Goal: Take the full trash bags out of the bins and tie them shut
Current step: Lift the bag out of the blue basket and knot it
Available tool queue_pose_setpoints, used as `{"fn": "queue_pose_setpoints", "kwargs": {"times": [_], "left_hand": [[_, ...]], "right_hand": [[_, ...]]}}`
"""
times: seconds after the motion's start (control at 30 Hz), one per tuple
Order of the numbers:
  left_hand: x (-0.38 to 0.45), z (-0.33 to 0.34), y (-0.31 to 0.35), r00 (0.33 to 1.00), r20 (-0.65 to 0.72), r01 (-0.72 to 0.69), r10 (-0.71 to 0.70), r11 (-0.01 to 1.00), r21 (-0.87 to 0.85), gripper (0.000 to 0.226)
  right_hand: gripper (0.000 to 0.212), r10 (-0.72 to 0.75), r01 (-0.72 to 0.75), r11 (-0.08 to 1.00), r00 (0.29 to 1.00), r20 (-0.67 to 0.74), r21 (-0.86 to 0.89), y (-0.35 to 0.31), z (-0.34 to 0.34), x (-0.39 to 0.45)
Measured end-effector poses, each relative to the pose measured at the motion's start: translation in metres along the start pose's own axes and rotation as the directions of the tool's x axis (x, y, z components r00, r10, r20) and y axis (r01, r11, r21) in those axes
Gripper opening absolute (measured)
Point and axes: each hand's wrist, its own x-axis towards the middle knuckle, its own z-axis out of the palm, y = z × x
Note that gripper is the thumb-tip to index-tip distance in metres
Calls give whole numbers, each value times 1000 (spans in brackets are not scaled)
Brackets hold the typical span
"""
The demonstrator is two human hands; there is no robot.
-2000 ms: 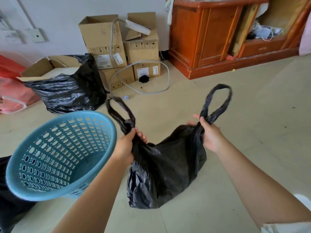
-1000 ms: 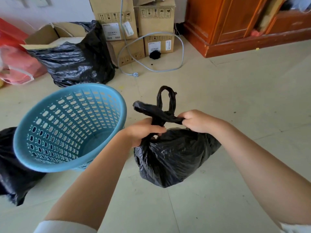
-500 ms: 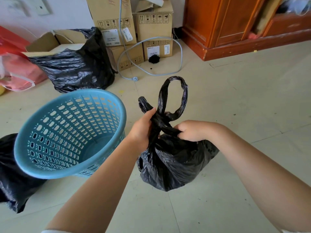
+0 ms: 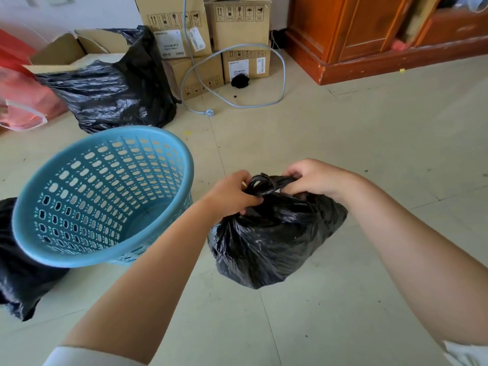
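The black trash bag (image 4: 274, 239) hangs above the tiled floor (image 4: 369, 154), just right of the blue perforated bin (image 4: 105, 196), its twisted handles bunched into a small loop at the top. The left hand (image 4: 232, 196) has its fingers curled tight around the bag's neck, while the right hand (image 4: 314, 178) pinches the handle strands from the other side, fingers closed on the plastic. Behind, another black bag (image 4: 113, 91) leans by stacked cardboard boxes (image 4: 211, 40), with a grey cable (image 4: 264, 75) looping across the floor.
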Motion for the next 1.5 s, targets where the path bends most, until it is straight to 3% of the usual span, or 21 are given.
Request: {"fn": "queue_pose_setpoints", "kwargs": {"times": [0.1, 0.17, 0.3, 0.4, 0.47, 0.57, 0.63, 0.73, 0.83, 0.87, 0.97, 1.03, 1.07, 1.13, 1.2, 1.27, 1.33, 1.4, 1.47, 1.5], "left_hand": [[5, 1, -3, 967, -245, -68, 69, 998, 15, 28], [8, 3, -5, 917, -394, -98, 66, 993, -62, 39], [9, 2, -8, 846, -532, -142, -25, 952, -271, 40], [9, 4, -8, 864, -500, -213, -58, 858, -467, 43], [8, 6, -6, 898, -436, -263, -52, 731, -629, 37], [9, 7, -4, 952, -307, -260, -14, 497, -828, 35], [9, 5, -3, 963, -266, -258, 43, 425, -867, 50], [5, 6, -2, 969, -216, -245, 118, 395, -885, 60], [2, 6, -2, 976, -154, -203, 152, 394, -896, 60], [1, 6, -2, 979, -135, -186, 153, 390, -902, 59], [0, 2, -2, 987, -86, -132, 139, 371, -919, 61], [0, 0, -3, 994, -81, -101, 69, 386, -917, 65], [0, -2, -2, 996, -88, -91, 27, 388, -917, 61], [1, -7, 3, 994, -104, -80, -40, 389, -918, 48], [0, -11, 9, 991, -128, -101, -46, 377, -921, 44], [-2, -12, 17, 989, -146, -147, 24, 267, -952, 48], [-6, -12, 25, 977, -186, -199, 101, 135, -971, 55], [-9, -11, 31, 962, -224, -241, 156, 97, -966, 60], [-13, -9, 34, 952, -237, -282, 191, 260, -923, 55], [-14, -7, 32, 945, -257, -323, 202, 448, -834, 47]], "right_hand": [[32, -34, 21, 982, 997, 69, 187, 1, -5, -1], [41, -59, 32, 969, 993, 104, 245, 2, -7, 0], [28, 5, -19, 928, 999, 39, 373, 5, -7, 4], [22, 63, -47, 930, 997, -32, 363, 7, -8, 8], [24, 114, -80, 910, 992, -62, 406, 9, -6, 13], [37, 171, -118, 889, 982, -80, 442, 12, -4, 16], [50, 161, -124, 895, 986, -52, 428, 14, -3, 17], [56, 152, -112, 893, 987, -56, 435, 17, 0, 19], [29, 109, -91, 908, 994, -20, 408, 17, 5, 19], [19, 88, -63, 911, 995, -41, 408, 16, 7, 18], [20, 43, 17, 960, 978, -206, 280, 20, 2, 18], [17, 36, 54, 940, 966, -255, 337, 19, -5, 17], [21, 31, 105, 863, 966, -258, 494, 18, -9, 16], [28, 13, 265, 503, 949, -314, 823, 9, -16, 11], [32, -20, 361, 186, 931, -364, 914, 1, -22, 6], [41, -69, 397, 91, 917, -392, 913, -9, -23, 2], [53, -52, 414, 178, 910, -412, 893, -17, -25, 0], [59, -47, 439, 362, 890, -454, 823, -20, -27, -5], [49, -99, 455, 558, 867, -488, 694, -15, -29, -9], [44, -144, 448, 689, 855, -498, 570, -10, -29, -10]]}}
